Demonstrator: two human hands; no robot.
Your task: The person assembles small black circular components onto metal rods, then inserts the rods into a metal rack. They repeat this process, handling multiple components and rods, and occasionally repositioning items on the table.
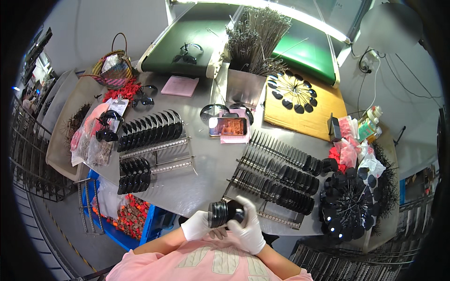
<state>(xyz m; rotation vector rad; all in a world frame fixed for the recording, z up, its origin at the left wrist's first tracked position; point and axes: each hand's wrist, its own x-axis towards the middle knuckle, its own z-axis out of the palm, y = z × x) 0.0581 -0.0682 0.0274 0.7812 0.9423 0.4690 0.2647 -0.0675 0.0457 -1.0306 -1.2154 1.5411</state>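
Close to my body, my left hand [198, 225] in a white glove is closed around a stack of dark lenses [217, 214] standing edge to edge. My right hand [249, 229], also gloved, grips a single glossy black lens [236, 211] at the right end of that stack, thumb below and fingers over its top. Just ahead and to the right, metal racks [269, 199] carry rows of dark lenses [293, 180] on thin prongs. On the left another rack [159, 151] bears rows of curved black lenses [152, 131].
A phone [228, 126] lies mid-table by black glasses parts. Cardboard [300, 122] bears a ring of dark lenses on wires; a larger cluster [349, 203] stands right. A blue crate [149, 222] of red and brown pieces sits lower left. Green conveyors [187, 33] flank bundled metal rods [258, 40].
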